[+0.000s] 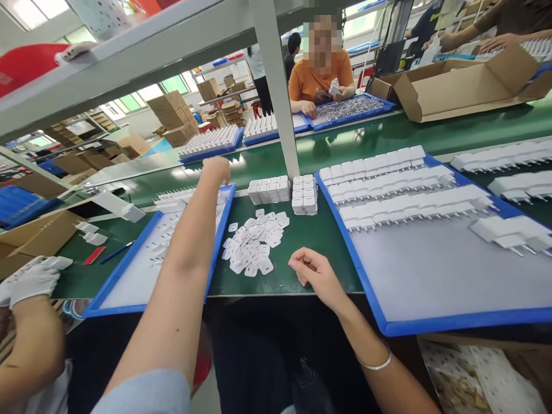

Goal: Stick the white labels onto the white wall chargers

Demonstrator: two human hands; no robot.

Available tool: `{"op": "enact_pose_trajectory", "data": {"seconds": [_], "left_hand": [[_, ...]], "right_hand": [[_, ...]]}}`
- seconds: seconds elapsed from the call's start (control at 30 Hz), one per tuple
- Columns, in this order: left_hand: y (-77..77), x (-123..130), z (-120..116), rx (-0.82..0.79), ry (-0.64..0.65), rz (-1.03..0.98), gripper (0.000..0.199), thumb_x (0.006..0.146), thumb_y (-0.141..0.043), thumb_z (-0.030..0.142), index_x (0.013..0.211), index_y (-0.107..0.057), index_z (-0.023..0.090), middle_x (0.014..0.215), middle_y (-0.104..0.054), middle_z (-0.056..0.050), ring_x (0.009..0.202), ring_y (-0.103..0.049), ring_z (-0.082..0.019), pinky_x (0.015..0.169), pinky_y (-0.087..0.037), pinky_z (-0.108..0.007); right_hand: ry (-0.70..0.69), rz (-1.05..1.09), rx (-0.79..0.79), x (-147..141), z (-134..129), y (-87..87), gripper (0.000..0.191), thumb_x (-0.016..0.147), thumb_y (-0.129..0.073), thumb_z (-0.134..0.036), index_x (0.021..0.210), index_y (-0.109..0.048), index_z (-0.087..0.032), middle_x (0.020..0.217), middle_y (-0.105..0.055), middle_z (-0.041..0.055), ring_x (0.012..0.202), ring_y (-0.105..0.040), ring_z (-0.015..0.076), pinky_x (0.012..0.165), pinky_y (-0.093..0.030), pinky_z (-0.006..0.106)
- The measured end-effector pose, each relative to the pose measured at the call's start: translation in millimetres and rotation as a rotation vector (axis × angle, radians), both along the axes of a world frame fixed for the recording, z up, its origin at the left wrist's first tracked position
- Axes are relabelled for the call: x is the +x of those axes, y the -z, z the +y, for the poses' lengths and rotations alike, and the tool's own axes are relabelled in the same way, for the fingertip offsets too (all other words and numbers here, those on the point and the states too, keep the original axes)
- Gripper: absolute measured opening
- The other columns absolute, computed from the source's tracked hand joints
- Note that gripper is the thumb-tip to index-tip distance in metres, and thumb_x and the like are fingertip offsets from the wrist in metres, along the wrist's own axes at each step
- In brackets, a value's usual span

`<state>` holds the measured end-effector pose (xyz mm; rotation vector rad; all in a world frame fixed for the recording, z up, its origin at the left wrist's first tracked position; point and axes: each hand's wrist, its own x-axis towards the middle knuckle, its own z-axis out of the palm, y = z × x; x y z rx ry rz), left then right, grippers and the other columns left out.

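Note:
My left hand [217, 170] is stretched far forward above the back edge of the left blue-rimmed tray [125, 276], where white plug adapters [175, 198] stand; its fingers are hidden from view. My right hand [314, 272] hovers over the green table's front edge with its fingers curled together; whatever they hold, if anything, is hidden. Between the trays lies a loose pile of flat white pieces [252, 244]. Behind the pile are neat stacks of white pieces [269, 190]. Rows of white adapters [388, 190] fill the back of the right tray [379, 310].
A co-worker's gloved hand [37, 282] is at the far left, near a red piece [94, 255] and a blue pen [116, 253]. A grey post [276, 75] rises behind the stacks. Across the belt sits a person in orange [297, 80]; an open carton [466, 92] stands at right.

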<state>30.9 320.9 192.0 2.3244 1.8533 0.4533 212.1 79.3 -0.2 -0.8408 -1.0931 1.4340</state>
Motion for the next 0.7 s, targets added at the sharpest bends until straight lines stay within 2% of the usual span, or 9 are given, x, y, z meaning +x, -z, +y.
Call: {"op": "enact_pose_trajectory", "data": {"seconds": [0.07, 0.13, 0.17, 0.27, 0.37, 0.47, 0.53, 0.6, 0.7], "left_hand": [[-8.6, 3.0, -21.5, 0.045, 0.035, -0.128, 0.039, 0.100, -0.056, 0.040, 0.108, -0.070, 0.004, 0.122, -0.068, -0.011, 0.126, -0.062, -0.031, 0.111, -0.046, -0.051], [-3.4, 10.3, -59.7, 0.091, 0.136, -0.280, 0.065, 0.104, -0.029, 0.048, 0.109, -0.072, -0.001, 0.125, -0.065, -0.008, 0.134, -0.057, -0.032, 0.115, -0.040, -0.044], [4.8, 14.0, -84.6, 0.131, 0.189, -0.377, 0.070, 0.105, -0.022, 0.055, 0.112, -0.073, 0.007, 0.127, -0.067, -0.007, 0.135, -0.057, -0.030, 0.113, -0.044, -0.041], [48.3, 15.2, -168.5, 0.007, 0.442, -1.094, 0.078, 0.098, -0.024, 0.072, 0.103, -0.079, 0.018, 0.122, -0.074, -0.010, 0.123, -0.066, -0.032, 0.107, -0.053, -0.048], [103.1, -5.0, -233.3, -0.261, 0.387, -1.136, 0.076, 0.092, -0.034, 0.079, 0.094, -0.084, 0.022, 0.110, -0.078, -0.011, 0.118, -0.067, -0.035, 0.113, -0.049, -0.047], [145.8, -26.6, -263.9, -0.424, 0.127, -1.168, 0.076, 0.093, -0.026, 0.077, 0.089, -0.085, 0.029, 0.111, -0.078, -0.006, 0.128, -0.060, -0.039, 0.122, -0.037, -0.056], [163.2, -31.1, -273.9, -0.499, 0.028, -1.165, 0.074, 0.094, -0.028, 0.075, 0.088, -0.085, 0.027, 0.113, -0.077, -0.009, 0.129, -0.059, -0.041, 0.123, -0.034, -0.059], [173.8, -27.7, -280.7, -0.545, 0.012, -1.147, 0.071, 0.092, -0.035, 0.075, 0.086, -0.084, 0.024, 0.112, -0.078, -0.012, 0.126, -0.061, -0.041, 0.120, -0.040, -0.057], [182.9, -15.6, -287.3, -0.527, 0.053, -1.094, 0.059, 0.091, -0.046, 0.069, 0.090, -0.084, 0.025, 0.115, -0.077, -0.011, 0.122, -0.064, -0.038, 0.116, -0.047, -0.051]], "right_hand": [[0.031, -0.017, 0.010, -3.3, -4.5, -1.3, 0.030, 0.089, -0.068, -0.048, 0.081, -0.061, -0.021, 0.062, -0.046, -0.0055, 0.054, -0.043, 0.0109, 0.053, -0.036, 0.026], [0.088, -0.043, 0.026, -5.5, -17.3, -6.2, 0.028, 0.090, -0.067, -0.047, 0.080, -0.061, -0.021, 0.064, -0.046, -0.0051, 0.056, -0.043, 0.0111, 0.055, -0.036, 0.026], [0.114, -0.065, 0.039, -4.4, -26.8, -10.5, 0.026, 0.090, -0.068, -0.044, 0.080, -0.062, -0.021, 0.065, -0.046, -0.0049, 0.057, -0.044, 0.0112, 0.056, -0.037, 0.026], [0.091, -0.195, 0.136, 15.5, -59.6, -28.8, 0.012, 0.090, -0.070, -0.034, 0.092, -0.068, -0.022, 0.070, -0.051, -0.0037, 0.064, -0.051, 0.0121, 0.063, -0.044, 0.027], [0.108, -0.380, 0.223, 69.5, -75.3, -50.2, 0.025, 0.090, -0.071, -0.033, 0.115, -0.069, -0.026, 0.091, -0.064, 0.0011, 0.078, -0.062, 0.0150, 0.074, -0.053, 0.029], [0.536, -0.648, 0.139, 156.1, -62.1, -67.7, 0.038, 0.085, -0.075, -0.041, 0.118, -0.067, -0.024, 0.106, -0.067, 0.0084, 0.096, -0.065, 0.0233, 0.081, -0.055, 0.039], [0.991, -0.872, 0.057, 216.5, -44.3, -72.0, 0.044, 0.068, -0.085, -0.043, 0.101, -0.065, -0.021, 0.105, -0.066, 0.0140, 0.103, -0.064, 0.0324, 0.080, -0.054, 0.046], [1.134, -0.924, 0.000, 263.1, -27.0, -68.1, 0.051, 0.050, -0.094, -0.038, 0.084, -0.058, -0.023, 0.107, -0.063, 0.0189, 0.122, -0.054, 0.0448, 0.087, -0.051, 0.056], [1.189, -0.933, -0.055, 295.5, -12.6, -51.6, 0.067, 0.033, -0.099, -0.034, 0.064, -0.040, -0.029, 0.095, -0.061, 0.0182, 0.122, -0.053, 0.0507, 0.084, -0.052, 0.062]]}}
